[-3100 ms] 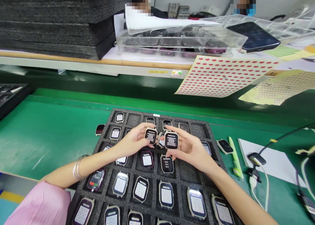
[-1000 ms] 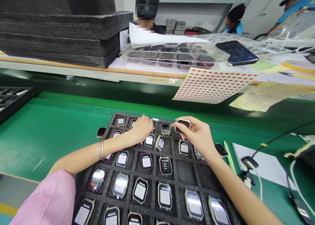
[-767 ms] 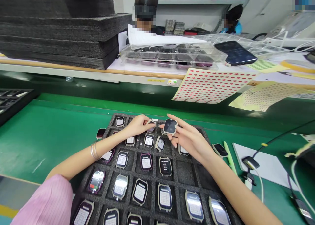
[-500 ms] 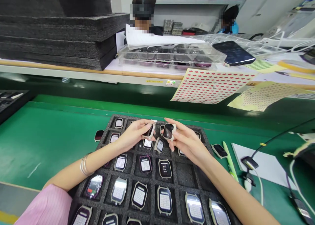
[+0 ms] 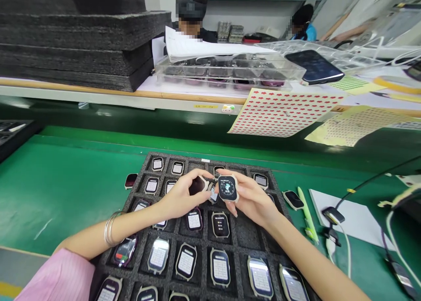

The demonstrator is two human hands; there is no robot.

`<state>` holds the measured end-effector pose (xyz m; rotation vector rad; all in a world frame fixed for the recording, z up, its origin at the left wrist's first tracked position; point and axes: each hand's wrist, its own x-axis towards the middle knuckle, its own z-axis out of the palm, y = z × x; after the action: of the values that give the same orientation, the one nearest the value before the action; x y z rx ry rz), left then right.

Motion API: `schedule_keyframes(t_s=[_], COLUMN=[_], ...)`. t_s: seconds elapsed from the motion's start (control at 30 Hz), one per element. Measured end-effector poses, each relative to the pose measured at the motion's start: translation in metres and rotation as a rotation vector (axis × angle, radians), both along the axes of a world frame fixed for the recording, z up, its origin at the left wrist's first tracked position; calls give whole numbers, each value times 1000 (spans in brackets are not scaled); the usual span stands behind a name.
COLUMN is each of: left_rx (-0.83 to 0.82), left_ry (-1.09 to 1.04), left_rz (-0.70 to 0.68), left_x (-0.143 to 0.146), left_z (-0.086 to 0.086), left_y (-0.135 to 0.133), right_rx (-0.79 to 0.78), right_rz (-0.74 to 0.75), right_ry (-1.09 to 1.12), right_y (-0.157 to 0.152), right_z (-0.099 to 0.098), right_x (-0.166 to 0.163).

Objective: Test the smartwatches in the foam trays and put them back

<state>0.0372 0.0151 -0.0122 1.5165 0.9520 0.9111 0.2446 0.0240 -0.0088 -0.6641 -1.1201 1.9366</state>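
My right hand grips a smartwatch without a strap, its pale case facing me and an analog watch face lit on the screen. A second smartwatch with a dark screen sits in my left hand, between thumb and fingers. The left fingertips point toward the right-hand watch, close to its edge. Both hands are over a black foam tray, whose compartments hold several more smartwatches, such as one with a lit white screen. A watch below the left hand is partly hidden.
One watch lies left of the tray, another to its right beside a green pen. Cables and white paper are farther right. Black foam stacks, plastic trays and a phone occupy the shelf; two people are beyond.
The screen of the right-hand watch has gone from dark to a lit watch face. Both hands have come slightly lower, and the left fingers now stretch toward that watch.
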Motion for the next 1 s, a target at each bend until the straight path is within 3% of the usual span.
schedule_keyframes(t_s=[0.4,0.67,0.87,1.0], left_rx=[181,175,-24,-22], left_ry=[97,199,226,346], left_rz=[60,4,58,53], left_x=[2,-3,-11,-18], left_z=[-4,-6,-27,-42], left_y=[-3,-9,-14,-9], right_rx=[10,-2,-55,-52], right_rz=[10,6,118,126], right_ry=[4,42,90,136], right_y=[0,-7,-8,-9], right_z=[-5,-7,-16,-23], right_x=[3,1,5,7])
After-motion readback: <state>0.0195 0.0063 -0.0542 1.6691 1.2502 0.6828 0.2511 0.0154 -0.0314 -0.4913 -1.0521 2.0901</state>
